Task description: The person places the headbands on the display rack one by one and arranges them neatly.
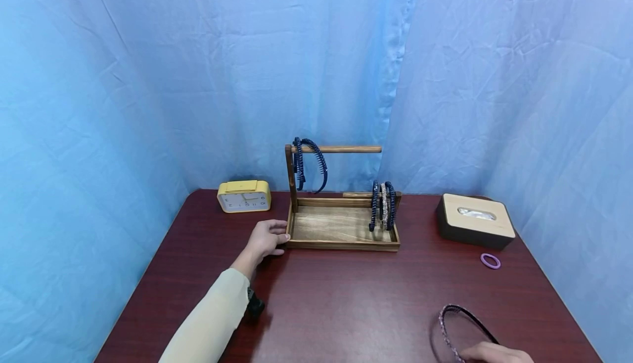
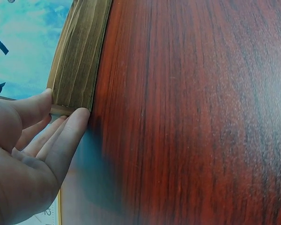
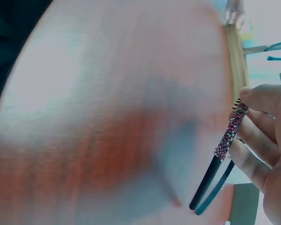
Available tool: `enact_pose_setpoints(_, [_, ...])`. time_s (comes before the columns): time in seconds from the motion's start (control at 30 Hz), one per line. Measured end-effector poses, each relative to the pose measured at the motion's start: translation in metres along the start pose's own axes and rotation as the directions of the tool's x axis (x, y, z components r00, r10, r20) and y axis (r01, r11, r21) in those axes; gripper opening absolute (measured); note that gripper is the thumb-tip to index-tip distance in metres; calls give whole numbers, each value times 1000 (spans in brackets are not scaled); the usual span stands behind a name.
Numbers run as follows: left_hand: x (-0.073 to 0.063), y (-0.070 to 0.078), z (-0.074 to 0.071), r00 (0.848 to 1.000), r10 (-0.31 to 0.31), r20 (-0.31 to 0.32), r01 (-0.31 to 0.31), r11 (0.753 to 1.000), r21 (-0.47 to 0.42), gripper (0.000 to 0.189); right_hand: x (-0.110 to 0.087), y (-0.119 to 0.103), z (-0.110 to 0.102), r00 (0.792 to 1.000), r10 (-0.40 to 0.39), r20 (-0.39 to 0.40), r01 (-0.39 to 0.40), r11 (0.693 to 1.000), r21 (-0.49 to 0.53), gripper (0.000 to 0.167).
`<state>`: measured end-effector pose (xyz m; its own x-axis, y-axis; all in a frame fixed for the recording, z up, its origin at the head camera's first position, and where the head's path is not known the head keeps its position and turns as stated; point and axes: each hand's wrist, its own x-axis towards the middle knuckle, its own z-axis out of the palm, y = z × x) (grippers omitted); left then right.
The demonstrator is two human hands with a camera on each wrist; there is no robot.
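Observation:
A wooden headband stand (image 1: 341, 246) has a tray base and two horizontal bars. My left hand (image 1: 267, 238) touches the tray's left end near the front corner, fingers spread and fairly straight; in the left wrist view its fingertips (image 2: 78, 117) meet the wood. At the lower right of the head view, my right hand (image 1: 497, 353) holds a headband (image 1: 447, 330). Close up, thumb and fingers pinch this headband (image 3: 230, 131) along its pink sparkly, toothed part, and its black ends point down. Dark blue toothed headbands (image 1: 318, 160) hang on the upper bar.
Several headbands, one of them a pale beaded headband (image 1: 384, 206), hang on the lower bar. A yellow clock (image 1: 244, 196) stands back left. At the right are a tissue box (image 1: 477, 220) and a purple ring (image 1: 490, 261). Blue curtains (image 1: 316, 66) surround the dark red table (image 1: 346, 302).

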<state>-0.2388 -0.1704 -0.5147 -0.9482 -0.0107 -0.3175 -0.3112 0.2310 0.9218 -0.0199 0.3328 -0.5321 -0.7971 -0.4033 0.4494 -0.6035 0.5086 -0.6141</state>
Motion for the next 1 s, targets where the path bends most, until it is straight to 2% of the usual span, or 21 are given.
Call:
enact_pose_setpoints(0.07, [0, 0, 0, 1000, 4, -1, -4, 1000, 6, 48, 5, -9, -6, 991, 128, -41, -132, 986, -106, 44])
enact_pose_setpoints(0.13, [0, 0, 0, 1000, 6, -3, -6, 1000, 11, 48, 12, -14, -10, 969, 234, -75, -241, 964, -113, 35])
enact_pose_setpoints(0.17, [0, 0, -1, 1000, 8, -4, -8, 1000, 13, 48, 15, -16, -12, 949, 302, -91, -312, 943, -117, 31])
enact_pose_setpoints(0.27, [0, 0, -1, 1000, 6, -7, -6, 1000, 11, 48, 26, -21, -21, 856, 509, -96, -513, 858, -32, 19])
enact_pose_setpoints(0.33, [1, 0, -1, 1000, 6, -5, -6, 1000, 7, 48, 33, -22, -28, 799, 595, -84, -596, 803, 16, 20])
enact_pose_setpoints(0.37, [1, -1, -1, 1000, 9, -4, -9, 1000, 8, 47, 36, -22, -31, 779, 623, -77, -622, 782, 32, 23])
enact_pose_setpoints(0.4, [1, -1, -1, 1000, 11, -3, -11, 1000, 7, 47, 39, -21, -35, 770, 633, -73, -632, 774, 45, 25])
enact_pose_setpoints(0.47, [1, -2, -1, 1000, 13, -5, -13, 1000, 2, 46, 45, -20, -40, 781, 620, -76, -616, 784, 72, 26])
enact_pose_setpoints(0.53, [2, -3, -1, 1000, 15, -7, -15, 1000, -3, 46, 52, -19, -45, 803, 588, -95, -582, 809, 84, 26])
enact_pose_setpoints(0.6, [2, -4, -1, 1000, 20, -6, -20, 1000, -1, 46, 59, -18, -48, 826, 550, -124, -544, 835, 78, 25])
enact_pose_setpoints(0.73, [0, -4, -1, 1000, 25, 0, -25, 1000, 4, 47, 75, -15, -54, 858, 480, -182, -480, 876, 51, 23])
enact_pose_setpoints(0.9, [-2, -4, -1, 999, 40, -8, -40, 999, 18, 47, 102, -17, -62, 883, 400, -245, -398, 915, 58, 24])
enact_pose_setpoints(1.0, [-2, -4, -1, 998, 56, -9, -56, 998, 38, 47, 121, -18, -67, 887, 373, -273, -365, 928, 81, 24])
